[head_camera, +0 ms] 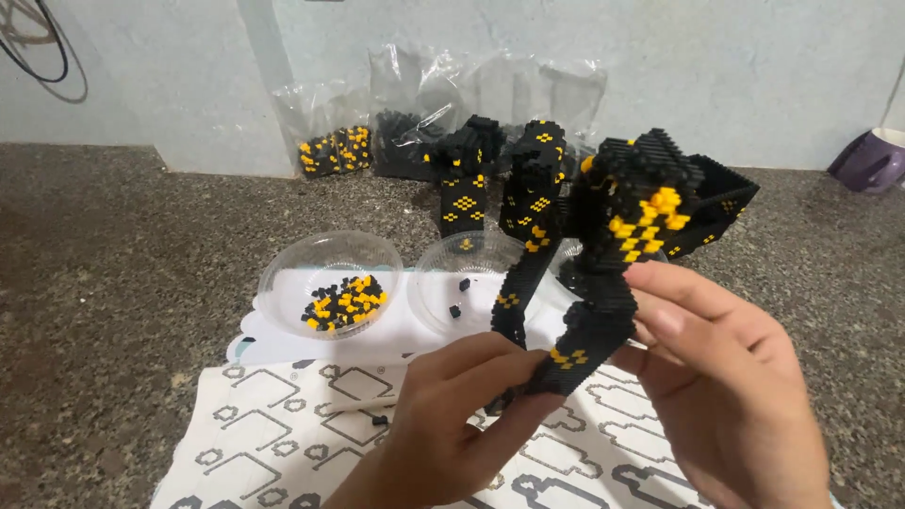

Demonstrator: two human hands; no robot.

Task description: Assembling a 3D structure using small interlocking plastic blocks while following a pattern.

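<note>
A large black and yellow brick model (613, 236), built of tiny blocks, is held up above the printed instruction sheet (283, 434), which is taken here as the landmark. The left hand (452, 415) is closed around the lower end of the model's slanting limb, thumb and fingers pinching it just over the sheet's middle. The right hand (726, 377) is curled about the same limb from the other side, its fingertips pressed against the black column a little higher up. Both hands are thus seen grasping the model, and neither is released. Much of the figure appears already assembled: a bulky upper body with yellow patches, an angular box-like part on the side away from the sheet, and at least two long limbs can be made out. Beyond the sheet's far edge two clear plastic bowls are set side by side; the left bowl (330, 283) is seen to hold a small heap of loose black and yellow bricks, while the middle bowl (467, 283) is nearly spent, with only a few stray pieces left. Further beyond the sheet, against the wall, two more built sections (467, 184) are stood upright, apparently not yet joined on, and clear bags (335, 146) with unused bricks are leaned behind them. It is judged that the build is well advanced, with the joining of sections and some remaining bricks left. A purple mug (872, 160) is seen far off to the sheet's right, by the wall.
</note>
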